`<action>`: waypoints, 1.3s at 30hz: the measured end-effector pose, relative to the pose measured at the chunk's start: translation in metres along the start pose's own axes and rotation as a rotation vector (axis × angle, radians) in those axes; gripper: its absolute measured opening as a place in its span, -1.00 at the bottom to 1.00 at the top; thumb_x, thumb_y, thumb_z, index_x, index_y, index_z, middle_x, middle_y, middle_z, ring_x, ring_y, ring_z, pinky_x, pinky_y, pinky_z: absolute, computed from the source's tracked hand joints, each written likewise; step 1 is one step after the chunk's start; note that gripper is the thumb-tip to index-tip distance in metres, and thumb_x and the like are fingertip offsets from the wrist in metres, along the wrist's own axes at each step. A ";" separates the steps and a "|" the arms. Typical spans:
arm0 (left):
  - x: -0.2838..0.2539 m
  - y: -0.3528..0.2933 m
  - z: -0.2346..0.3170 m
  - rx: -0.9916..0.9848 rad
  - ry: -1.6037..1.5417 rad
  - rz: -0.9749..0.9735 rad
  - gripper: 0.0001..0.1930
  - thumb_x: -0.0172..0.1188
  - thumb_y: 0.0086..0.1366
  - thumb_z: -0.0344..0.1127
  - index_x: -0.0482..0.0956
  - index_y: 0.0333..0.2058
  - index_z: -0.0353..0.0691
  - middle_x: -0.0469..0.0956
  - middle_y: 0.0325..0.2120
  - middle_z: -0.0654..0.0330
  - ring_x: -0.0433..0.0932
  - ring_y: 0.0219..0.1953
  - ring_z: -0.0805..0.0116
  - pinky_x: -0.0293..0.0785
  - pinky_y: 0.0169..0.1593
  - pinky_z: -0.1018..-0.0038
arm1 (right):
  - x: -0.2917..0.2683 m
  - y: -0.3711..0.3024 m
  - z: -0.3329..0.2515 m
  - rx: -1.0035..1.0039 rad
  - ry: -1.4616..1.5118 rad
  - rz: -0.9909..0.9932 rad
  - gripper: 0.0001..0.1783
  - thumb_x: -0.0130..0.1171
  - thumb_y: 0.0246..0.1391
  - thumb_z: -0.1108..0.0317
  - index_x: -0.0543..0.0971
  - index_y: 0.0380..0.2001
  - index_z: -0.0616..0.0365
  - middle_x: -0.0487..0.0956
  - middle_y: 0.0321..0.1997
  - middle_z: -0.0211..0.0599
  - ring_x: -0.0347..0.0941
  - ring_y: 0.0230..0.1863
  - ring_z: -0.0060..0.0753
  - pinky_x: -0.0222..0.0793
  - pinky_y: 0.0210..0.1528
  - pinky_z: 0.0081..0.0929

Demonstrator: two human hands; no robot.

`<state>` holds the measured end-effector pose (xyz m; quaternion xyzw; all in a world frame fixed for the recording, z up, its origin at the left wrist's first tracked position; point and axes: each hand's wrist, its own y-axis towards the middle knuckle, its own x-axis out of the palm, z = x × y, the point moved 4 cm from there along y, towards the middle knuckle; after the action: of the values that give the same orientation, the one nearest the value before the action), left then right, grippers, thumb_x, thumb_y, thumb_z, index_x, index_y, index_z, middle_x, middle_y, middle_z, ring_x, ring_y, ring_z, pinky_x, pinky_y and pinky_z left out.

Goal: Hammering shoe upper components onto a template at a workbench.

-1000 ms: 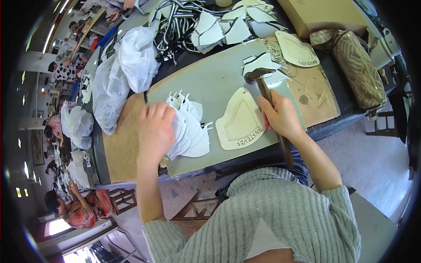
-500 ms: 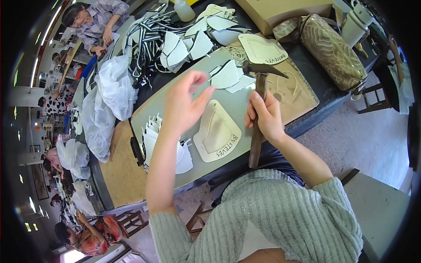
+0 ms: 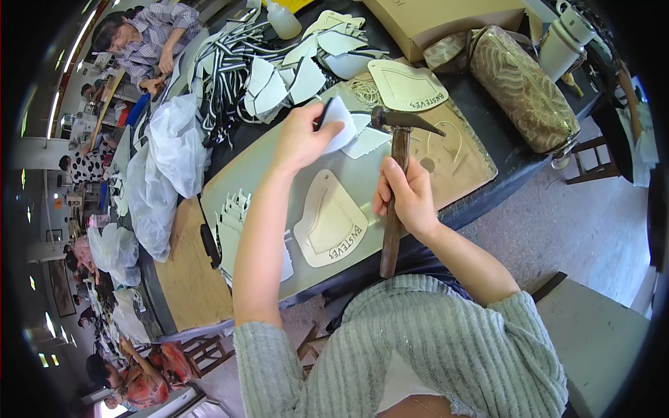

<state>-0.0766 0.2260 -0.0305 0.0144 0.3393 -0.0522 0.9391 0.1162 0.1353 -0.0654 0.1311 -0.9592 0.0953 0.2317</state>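
Observation:
My left hand (image 3: 304,139) pinches a white cut piece with a dark edge (image 3: 340,120) between thumb and fingers, lifted at the far side of the grey-green work board (image 3: 279,191). Other white pieces (image 3: 368,143) lie just right of it. In my right hand (image 3: 410,198) is a hammer (image 3: 391,244), gripped by its wooden handle, the dark metal head away from me. Between my forearms a cream curved template (image 3: 332,221) with dark lettering rests flat on the board. A stack of white pieces with notched edges (image 3: 233,219) is partly hidden by my left forearm.
Black-and-white strips and white pieces (image 3: 268,87) are heaped at the back. A second template (image 3: 408,85) lies on a brown board (image 3: 474,157). A patterned pouch (image 3: 526,90), white flask (image 3: 562,45) and cardboard box (image 3: 446,24) stand right. Clear plastic bags (image 3: 174,146) and a co-worker (image 3: 143,38) are left.
My left hand has closed on a white piece from the group and raised it. The hammer in my right hand has shifted slightly left and nearer. The whole view has moved a little.

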 end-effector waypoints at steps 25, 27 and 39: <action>0.016 -0.143 -0.012 -0.279 -0.302 -0.161 -0.76 0.41 0.04 -0.41 0.54 -0.39 -0.41 0.63 -0.54 0.11 0.56 -0.50 0.49 0.46 -0.41 0.46 | 0.022 0.002 -0.001 0.002 -0.698 -0.224 -0.66 0.06 0.27 0.19 0.46 -0.41 0.29 0.55 -0.71 -0.29 0.51 -0.65 -0.35 0.40 -0.50 -0.40; 0.017 -0.143 -0.012 -0.288 -0.325 -0.170 -0.75 0.41 0.03 -0.41 0.54 -0.39 -0.41 0.63 -0.54 0.10 0.56 -0.51 0.49 0.46 -0.41 0.46 | 0.022 0.002 -0.002 0.018 -0.698 -0.225 -0.66 0.06 0.27 0.19 0.46 -0.42 0.28 0.55 -0.71 -0.29 0.52 -0.65 -0.34 0.40 -0.50 -0.39; 0.014 -0.139 -0.008 -0.332 -0.077 -0.246 -0.75 0.38 0.07 -0.48 0.56 -0.29 -0.42 0.63 -0.45 0.19 0.56 -0.42 0.54 0.48 -0.35 0.52 | 0.023 0.000 -0.001 0.027 -0.738 -0.231 -0.69 0.04 0.28 0.20 0.46 -0.36 0.29 0.56 -0.69 -0.27 0.53 -0.64 -0.35 0.40 -0.50 -0.42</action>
<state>-0.0864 0.0868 -0.0447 -0.1842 0.3064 -0.1101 0.9274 0.0967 0.1308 -0.0537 0.2667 -0.9557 0.0278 -0.1217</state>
